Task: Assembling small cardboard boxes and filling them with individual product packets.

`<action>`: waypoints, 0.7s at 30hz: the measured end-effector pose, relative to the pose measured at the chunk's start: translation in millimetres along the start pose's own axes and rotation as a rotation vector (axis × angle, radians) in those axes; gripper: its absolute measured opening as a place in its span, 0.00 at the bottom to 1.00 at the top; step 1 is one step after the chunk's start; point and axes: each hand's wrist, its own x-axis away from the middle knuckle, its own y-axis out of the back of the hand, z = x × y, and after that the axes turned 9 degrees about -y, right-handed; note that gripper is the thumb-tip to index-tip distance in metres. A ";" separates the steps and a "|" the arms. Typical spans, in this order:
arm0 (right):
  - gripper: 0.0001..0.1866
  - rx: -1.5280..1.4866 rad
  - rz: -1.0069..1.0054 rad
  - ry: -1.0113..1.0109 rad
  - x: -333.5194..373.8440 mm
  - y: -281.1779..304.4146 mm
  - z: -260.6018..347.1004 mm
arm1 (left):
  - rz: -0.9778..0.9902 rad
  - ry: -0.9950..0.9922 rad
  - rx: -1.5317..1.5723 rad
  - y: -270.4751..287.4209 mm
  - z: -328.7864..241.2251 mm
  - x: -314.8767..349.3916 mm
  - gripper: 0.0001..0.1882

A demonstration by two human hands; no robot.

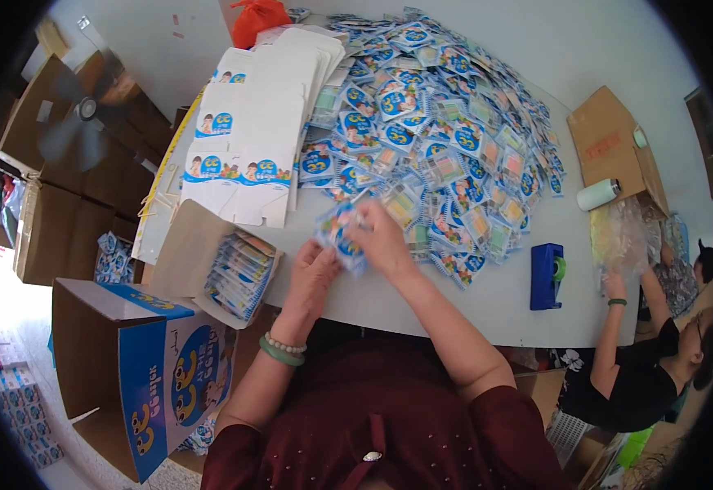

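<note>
Over the table's near edge, my left hand (pixel 310 279) and my right hand (pixel 382 243) hold small blue-and-white plastic packets (pixel 343 242) between them. The fingers of both hands are closed on the packets, which are slightly blurred; how many there are I cannot tell. Just left of my left hand, an open small carton (pixel 183 245) lies tilted, with a row of similar packets (pixel 240 273) standing inside. Beyond my right hand spreads a large heap of the same packets (pixel 430 139), some showing pastel-coloured contents.
Flattened white cartons (pixel 270 106) are stacked at the back left, near a red bag (pixel 258 20). A blue tape dispenser (pixel 546 278) stands on the right. An open large box (pixel 148 351) is at lower left. Another person (pixel 638 367) handles clear plastic beside a brown carton (pixel 618 151).
</note>
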 end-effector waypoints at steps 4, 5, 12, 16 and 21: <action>0.12 0.257 0.171 -0.074 16.7 29.5 -6.8 | -0.009 0.155 0.172 -6.5 14.0 -5.8 0.18; 0.12 0.440 0.053 0.002 5.3 46.6 1.4 | -0.072 0.168 0.183 -8.2 13.8 -4.8 0.17; 0.11 1.154 -0.331 0.304 -84.2 131.0 -10.1 | 0.001 0.251 0.081 -20.5 2.5 -5.2 0.16; 0.05 1.007 -0.315 0.404 -70.5 138.4 10.3 | -0.033 0.283 0.154 -12.6 0.9 -4.2 0.16; 0.09 0.604 -0.091 -0.236 -48.5 81.6 8.7 | -0.036 0.278 0.119 -16.3 6.1 -8.7 0.16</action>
